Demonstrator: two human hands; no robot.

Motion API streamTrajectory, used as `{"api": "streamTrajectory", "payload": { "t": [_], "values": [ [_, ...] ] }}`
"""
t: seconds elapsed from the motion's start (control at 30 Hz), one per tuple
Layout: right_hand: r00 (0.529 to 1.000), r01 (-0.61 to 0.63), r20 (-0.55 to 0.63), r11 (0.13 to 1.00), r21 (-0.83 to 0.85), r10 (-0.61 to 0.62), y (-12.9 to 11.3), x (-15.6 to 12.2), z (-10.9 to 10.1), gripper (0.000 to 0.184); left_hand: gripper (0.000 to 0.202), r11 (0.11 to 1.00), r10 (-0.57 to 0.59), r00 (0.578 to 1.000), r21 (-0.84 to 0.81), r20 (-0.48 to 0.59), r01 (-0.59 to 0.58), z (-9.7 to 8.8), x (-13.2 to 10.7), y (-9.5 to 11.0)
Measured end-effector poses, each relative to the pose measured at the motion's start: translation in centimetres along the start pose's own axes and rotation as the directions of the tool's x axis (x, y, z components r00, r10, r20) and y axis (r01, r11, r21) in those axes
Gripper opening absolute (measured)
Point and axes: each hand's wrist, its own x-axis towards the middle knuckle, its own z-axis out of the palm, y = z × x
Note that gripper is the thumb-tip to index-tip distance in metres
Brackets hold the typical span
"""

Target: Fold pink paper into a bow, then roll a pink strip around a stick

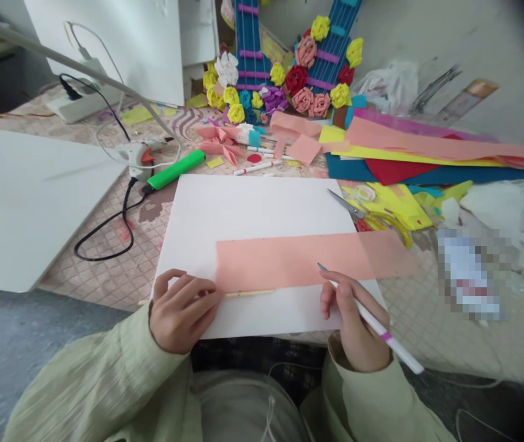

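Observation:
A long strip of salmon-pink paper (pixel 284 261) lies across a white board (pixel 252 205) in front of me. Its right end reaches past the board's edge. Along the strip's lower left edge runs a thin wooden stick (pixel 252 293). My left hand (pixel 185 310) is closed over this stick at the strip's lower left corner, fingers curled. In my right hand (pixel 358 319) is a white pen (pixel 379 328) with a purple band. Its bluish tip points up and left over the strip; I cannot tell whether it touches. Scissors (pixel 358 212) with yellow handles rest at the board's upper right.
A glue gun (pixel 139 156) with a black cord and a green marker (pixel 176 170) lie at the left. Behind are pens, paper scraps, stacked coloured sheets (pixel 427 147) and blue guitar-shaped pieces (pixel 252 43) with paper roses. A white panel (pixel 26 202) sits far left.

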Motion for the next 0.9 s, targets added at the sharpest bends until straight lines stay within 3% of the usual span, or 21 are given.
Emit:
{"api": "streamTrajectory", "payload": {
  "t": [0.67,0.9],
  "values": [
    [1.0,-0.018,-0.004,0.999,0.048,0.019,0.25,0.07,0.09,0.021,0.017,1.0,-0.003,0.999,-0.009,0.041,0.003,-0.07,0.13,-0.04],
    [0.991,0.041,0.125,0.99,0.132,-0.058,-0.35,0.57,0.11,0.025,0.013,0.998,-0.024,1.0,-0.065,-0.011,0.023,0.17,0.22,0.07]
  ]
}}
